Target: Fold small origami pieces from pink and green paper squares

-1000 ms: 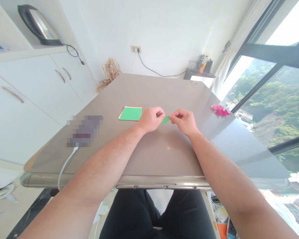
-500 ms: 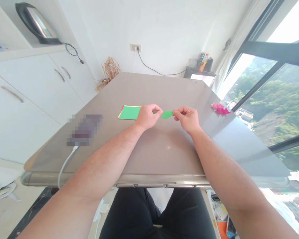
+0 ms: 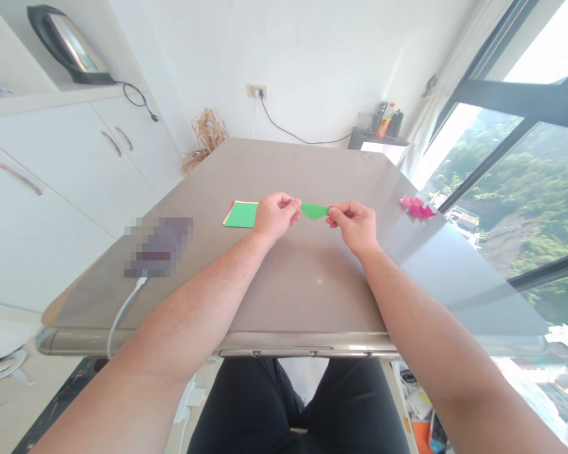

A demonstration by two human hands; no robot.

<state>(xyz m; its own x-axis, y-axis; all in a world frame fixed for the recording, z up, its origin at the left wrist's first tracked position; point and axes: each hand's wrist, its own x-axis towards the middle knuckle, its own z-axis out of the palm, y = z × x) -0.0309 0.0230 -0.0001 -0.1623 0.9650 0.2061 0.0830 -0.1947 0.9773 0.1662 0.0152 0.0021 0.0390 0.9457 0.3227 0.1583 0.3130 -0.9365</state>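
Between my hands is a small folded piece of green paper (image 3: 314, 211), its lower edge coming to a blunt point. My left hand (image 3: 276, 217) pinches its left end with thumb and fingers. At the right end, my right hand (image 3: 355, 224) grips it the same way. The paper is held just over the table (image 3: 293, 284). Behind my left hand lies a stack of coloured paper (image 3: 240, 214), green on top with red and yellow edges showing; its right part is hidden by that hand.
Pink folded paper pieces (image 3: 417, 207) lie on the table at the right. At the left is a blurred-out dark object (image 3: 161, 246) with a white cable (image 3: 123, 309) running over the front edge. Bottles (image 3: 385, 120) stand on a small cabinet past the far right corner.
My left hand has moved slightly left and up, and more of the green paper shows between my hands. My right hand has stayed almost in place.
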